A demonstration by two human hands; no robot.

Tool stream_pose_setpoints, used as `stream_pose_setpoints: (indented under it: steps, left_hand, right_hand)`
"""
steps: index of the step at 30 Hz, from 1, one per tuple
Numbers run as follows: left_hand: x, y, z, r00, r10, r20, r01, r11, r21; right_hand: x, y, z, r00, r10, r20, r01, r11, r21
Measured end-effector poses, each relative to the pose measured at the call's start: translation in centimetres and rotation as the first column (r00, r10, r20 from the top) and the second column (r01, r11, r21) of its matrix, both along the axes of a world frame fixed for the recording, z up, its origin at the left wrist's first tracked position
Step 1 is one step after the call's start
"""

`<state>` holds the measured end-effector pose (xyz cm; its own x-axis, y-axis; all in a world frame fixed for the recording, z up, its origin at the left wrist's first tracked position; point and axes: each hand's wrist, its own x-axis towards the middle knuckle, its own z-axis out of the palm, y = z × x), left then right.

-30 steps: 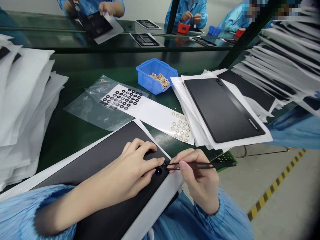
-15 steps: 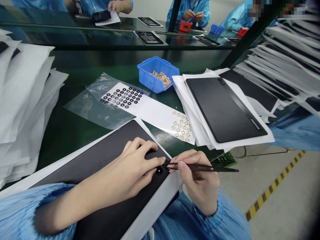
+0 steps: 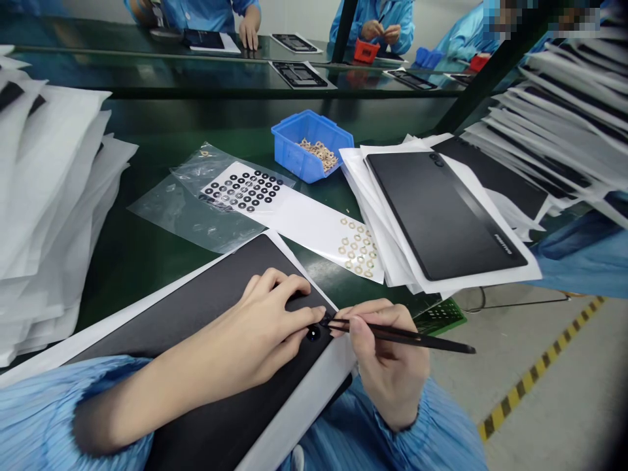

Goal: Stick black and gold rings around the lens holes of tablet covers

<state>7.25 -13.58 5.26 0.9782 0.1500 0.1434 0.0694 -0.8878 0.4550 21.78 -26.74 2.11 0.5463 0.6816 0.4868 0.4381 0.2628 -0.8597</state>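
Note:
A black tablet back cover (image 3: 196,320) lies aslant in front of me on a white sheet, with a round camera lens (image 3: 313,333) near its right corner. My left hand (image 3: 275,320) rests over it, fingers spread and a little bent, the index fingertip beside the upper camera hole. Black tweezers (image 3: 417,337) are gripped in my right hand (image 3: 387,353); their tips touch down at that hole, close to my left index finger. Whether a small part sits between the tips is too small to tell.
Behind the cover lie a sheet of black and gold rings (image 3: 314,226), a plastic bag (image 3: 171,216) and a blue bin (image 3: 299,154) with small metallic parts. Another tablet cover (image 3: 441,216) tops a pile at right. Paper stacks (image 3: 49,196) rise on both sides. Co-workers (image 3: 201,16) sit opposite.
The rear end of the tweezers has swung down slightly and turned in my right hand. My left hand stays put. Across the bench, a co-worker has laid a dark piece down.

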Motion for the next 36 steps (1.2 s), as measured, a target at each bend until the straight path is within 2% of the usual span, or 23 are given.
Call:
stream_pose_setpoints:
  steps: [3, 8, 13, 31, 36]
  left_hand:
    - [0.1, 0.0, 0.1, 1.000, -0.002, -0.004, 0.001, 1.000, -0.010]
    - [0.2, 0.1, 0.2, 1.000, 0.003, -0.011, -0.004, 1.000, -0.028]
    - [0.2, 0.1, 0.3, 1.000, 0.005, -0.025, -0.005, 1.000, -0.028]
    - [0.2, 0.2, 0.0, 1.000, 0.003, -0.022, -0.004, 1.000, -0.028]
    - [0.2, 0.1, 0.4, 1.000, 0.010, -0.010, -0.010, 1.000, -0.025]
  right_hand:
    - [0.2, 0.1, 0.1, 1.000, -0.003, -0.002, 0.003, 1.000, 0.003]
    - [1.0, 0.3, 0.4, 0.983, 0.120, -0.137, -0.122, 0.992, -0.011]
    - [1.3, 0.2, 0.3, 0.982, 0.166, -0.094, -0.168, 0.986, -0.018]
    - [0.7, 0.0, 0.3, 0.997, 0.076, -0.001, -0.076, 0.996, -0.054]
    - [0.9, 0.0, 0.3, 0.997, 0.070, -0.026, -0.072, 0.996, -0.052]
